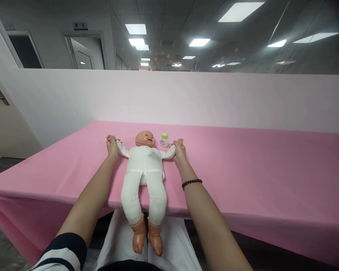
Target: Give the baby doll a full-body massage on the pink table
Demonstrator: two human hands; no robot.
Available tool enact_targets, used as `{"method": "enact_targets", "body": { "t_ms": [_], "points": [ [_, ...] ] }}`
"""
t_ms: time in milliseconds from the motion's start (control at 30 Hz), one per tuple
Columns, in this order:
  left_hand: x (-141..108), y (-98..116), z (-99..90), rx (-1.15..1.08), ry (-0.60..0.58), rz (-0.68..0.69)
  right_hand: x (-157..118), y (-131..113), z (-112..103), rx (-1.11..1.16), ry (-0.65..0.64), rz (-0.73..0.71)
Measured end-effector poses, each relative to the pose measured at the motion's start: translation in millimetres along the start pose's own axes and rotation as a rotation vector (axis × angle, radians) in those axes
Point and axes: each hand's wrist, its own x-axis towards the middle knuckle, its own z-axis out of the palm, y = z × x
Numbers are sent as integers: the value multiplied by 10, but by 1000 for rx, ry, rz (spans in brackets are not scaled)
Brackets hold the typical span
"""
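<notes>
A baby doll (145, 160) with a white cloth body lies on its back on a pink-covered table (243, 169), its head at the far end. Its lower legs and bare plastic feet hang over the front edge. My left hand (112, 146) is closed around the doll's hand on the left side, and that arm is stretched outward. On the other side, my right hand (180, 148) grips the doll's other hand, with small plastic fingers showing above mine. A small clear jar with a green lid (164, 140) stands beside the doll's head, close to my right hand.
Behind the table runs a low white wall (186, 98) with a glass panel above it. A door with a metal handle (0, 96) is at the far left. My lap in white trousers (172, 244) is just below the table's front edge.
</notes>
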Motion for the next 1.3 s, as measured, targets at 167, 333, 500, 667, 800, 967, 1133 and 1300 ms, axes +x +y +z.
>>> {"method": "enact_targets", "body": {
  "t_ms": [167,333,500,667,800,967,1133,1300],
  "points": [
    [69,17,-69,-173,130,-84,92,-28,-81,137,77,-6],
    [136,-4,-82,-316,130,-117,123,-81,-87,268,76,-56],
    [214,-45,-107,-411,122,-106,131,-118,-92,343,77,-68],
    [263,-46,-129,-364,140,-101,120,-148,-94,367,70,-67],
    [263,-44,-138,-352,149,-125,148,-139,-131,351,89,-62],
    [266,-59,-185,-331,165,-208,233,-74,-258,290,126,4],
    [282,-74,-247,-309,197,-252,296,-35,-315,236,118,62],
    [303,-79,-285,-304,226,-243,289,-59,-335,250,104,74]
  ]
}}
